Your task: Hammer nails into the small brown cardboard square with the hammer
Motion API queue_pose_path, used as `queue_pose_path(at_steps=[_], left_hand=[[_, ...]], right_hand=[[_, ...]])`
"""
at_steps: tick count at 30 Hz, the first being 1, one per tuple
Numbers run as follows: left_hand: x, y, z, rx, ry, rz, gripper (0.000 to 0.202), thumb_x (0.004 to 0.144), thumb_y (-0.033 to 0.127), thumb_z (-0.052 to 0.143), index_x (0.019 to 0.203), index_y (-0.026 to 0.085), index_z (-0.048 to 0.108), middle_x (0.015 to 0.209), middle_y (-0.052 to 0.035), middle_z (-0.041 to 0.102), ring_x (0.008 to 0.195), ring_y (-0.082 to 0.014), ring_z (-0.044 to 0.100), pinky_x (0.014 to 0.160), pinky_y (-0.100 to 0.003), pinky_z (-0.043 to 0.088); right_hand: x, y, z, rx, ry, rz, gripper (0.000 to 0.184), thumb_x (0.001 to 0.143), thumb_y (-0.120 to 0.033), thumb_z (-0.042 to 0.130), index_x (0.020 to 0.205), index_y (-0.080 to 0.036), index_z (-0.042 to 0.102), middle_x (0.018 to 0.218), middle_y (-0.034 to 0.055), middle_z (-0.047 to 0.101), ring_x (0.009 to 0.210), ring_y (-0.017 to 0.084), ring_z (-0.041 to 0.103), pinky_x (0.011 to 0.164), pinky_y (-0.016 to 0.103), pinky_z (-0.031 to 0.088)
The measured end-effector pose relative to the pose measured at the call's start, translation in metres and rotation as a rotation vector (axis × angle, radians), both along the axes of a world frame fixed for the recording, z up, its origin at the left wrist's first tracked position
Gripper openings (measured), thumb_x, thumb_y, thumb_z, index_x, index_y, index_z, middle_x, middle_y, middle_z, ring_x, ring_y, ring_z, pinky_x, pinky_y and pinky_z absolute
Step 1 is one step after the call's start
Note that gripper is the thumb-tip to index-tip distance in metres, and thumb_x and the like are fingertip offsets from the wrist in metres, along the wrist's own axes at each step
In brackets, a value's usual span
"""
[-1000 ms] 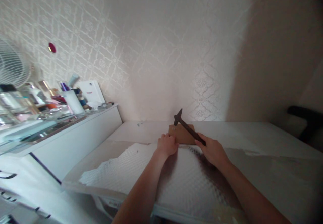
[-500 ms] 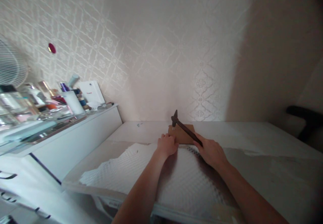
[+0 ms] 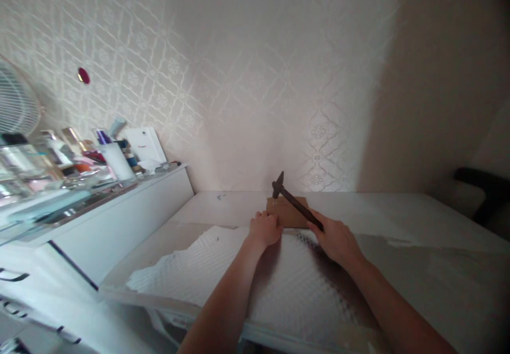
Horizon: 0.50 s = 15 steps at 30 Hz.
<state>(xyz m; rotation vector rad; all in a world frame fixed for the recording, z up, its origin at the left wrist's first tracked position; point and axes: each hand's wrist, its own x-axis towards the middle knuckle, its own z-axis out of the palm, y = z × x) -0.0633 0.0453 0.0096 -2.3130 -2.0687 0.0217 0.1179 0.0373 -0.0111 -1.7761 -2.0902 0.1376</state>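
A small brown wooden board (image 3: 287,212) lies on the white table near the wall. My right hand (image 3: 337,240) is closed round the handle of a dark hammer (image 3: 294,201), whose head hangs just above the board's left end. My left hand (image 3: 263,228) rests curled against the board's near left corner, fingers pressed together at the edge; what they pinch, if anything, is too small to see. Both forearms lie over a white textured sheet (image 3: 223,269).
A white table (image 3: 418,221) runs to the patterned wall. At the left, a white cabinet (image 3: 119,210) carries bottles, a white cup (image 3: 115,161) and a white box (image 3: 144,144). A fan (image 3: 16,101) stands far left. A dark chair (image 3: 484,186) shows at the right edge.
The hammer head dipped toward the board half a second ago and now sits slightly higher and to the right again. My left hand has stayed at the board's corner.
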Motion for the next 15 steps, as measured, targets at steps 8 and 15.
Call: queue_pose_path(at_steps=[8, 15], left_hand=[[0.0, 0.0, 0.0015, -0.001, -0.005, 0.001, 0.036, 0.087, 0.039, 0.041, 0.114, 0.02, 0.057, 0.117, -0.0123, 0.056, 0.11, -0.0294, 0.049, 0.085, -0.041, 0.045], [0.0001, -0.0002, 0.002, -0.007, 0.0, -0.002, 0.039, 0.086, 0.039, 0.041, 0.115, 0.018, 0.056, 0.118, -0.0137, 0.055, 0.11, -0.0306, 0.049, 0.085, -0.042, 0.046]], right_hand=[[0.0035, 0.0051, -0.0048, -0.014, 0.008, -0.002, 0.044, 0.091, -0.037, 0.037, 0.133, -0.028, 0.047, 0.101, 0.0101, 0.068, 0.09, 0.028, 0.064, 0.073, 0.035, 0.046], [0.0052, 0.0057, -0.0039, -0.017, -0.001, -0.01, 0.043, 0.091, -0.039, 0.036, 0.132, -0.029, 0.047, 0.099, 0.0089, 0.068, 0.089, 0.027, 0.064, 0.071, 0.034, 0.047]])
